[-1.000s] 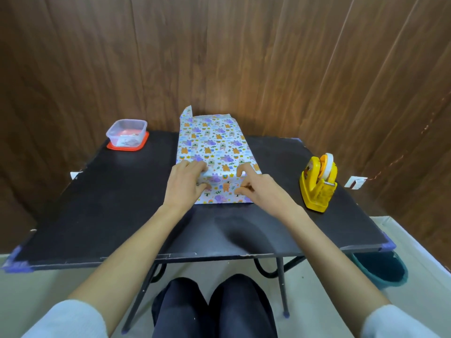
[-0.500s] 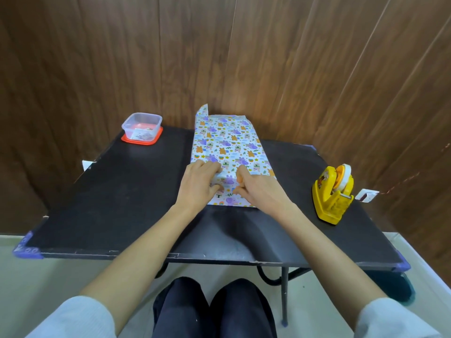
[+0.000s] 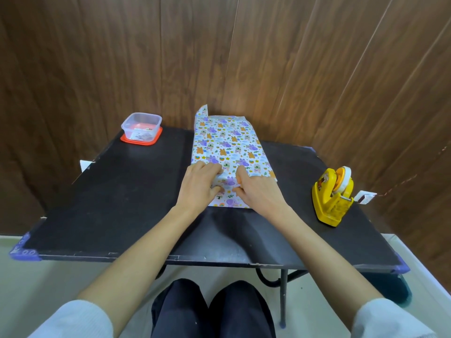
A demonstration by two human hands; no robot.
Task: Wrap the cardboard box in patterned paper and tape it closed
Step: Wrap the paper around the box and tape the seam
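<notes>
While the patterned paper lies lengthwise across the black table, covering the box so that no cardboard shows, a clear plastic tub on an orange lid sits well left of the paper's far end. A yellow tape dispenser stands right of the paper's near end, apart from it. At the paper's far left corner a flap stands upright. The left hand and right hand meet over the paper's near end, knuckles up, fingers curled, each pinching a fold of paper against its thumb.
</notes>
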